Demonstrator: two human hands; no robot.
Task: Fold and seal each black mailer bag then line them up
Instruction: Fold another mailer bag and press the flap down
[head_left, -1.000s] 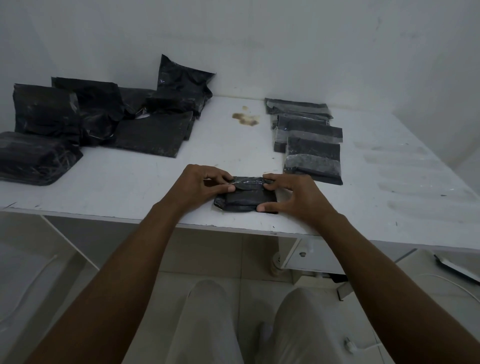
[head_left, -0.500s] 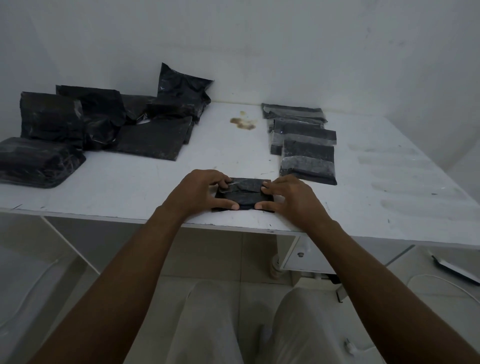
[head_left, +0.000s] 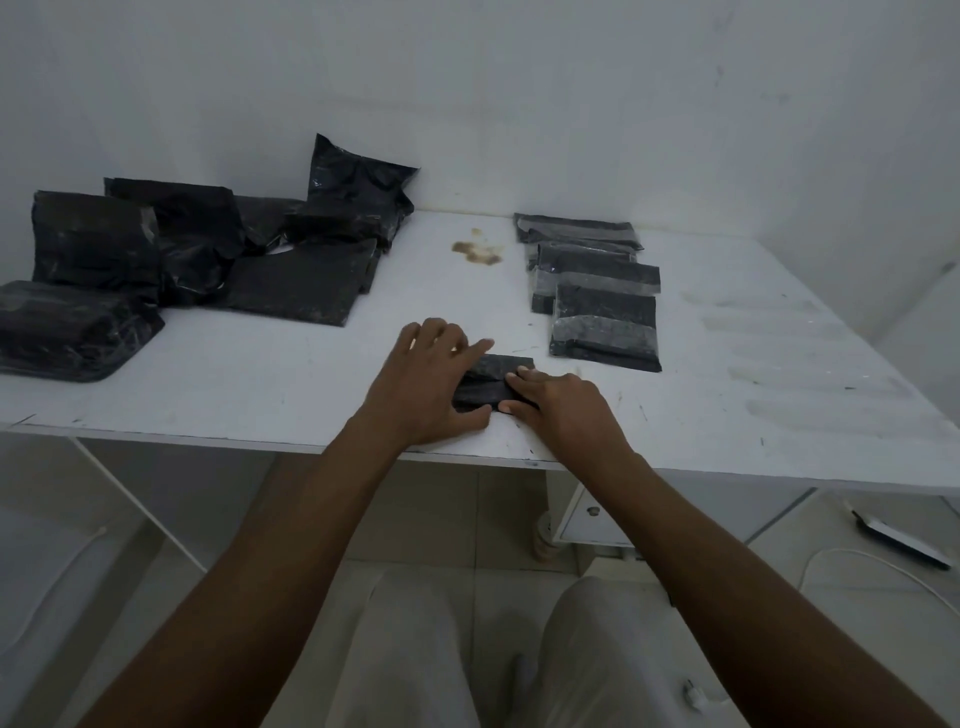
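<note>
While bracing with right hand (head_left: 558, 402), presses left hand (head_left: 428, 379) flat on folded mailer bag (head_left: 501, 365) near table (head_left: 260, 395) edge; fingers straight, hands close.

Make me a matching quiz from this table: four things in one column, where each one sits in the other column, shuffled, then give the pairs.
Things:
1. stain
2. bag pile
3. bag row
4. folded bag

Places:
A. under the left hand and right hand
B. far left of the table
C. right of the hands, running toward the wall
D. near the wall, between pile and row

Pairs: 1-D, 2-B, 3-C, 4-A
</note>
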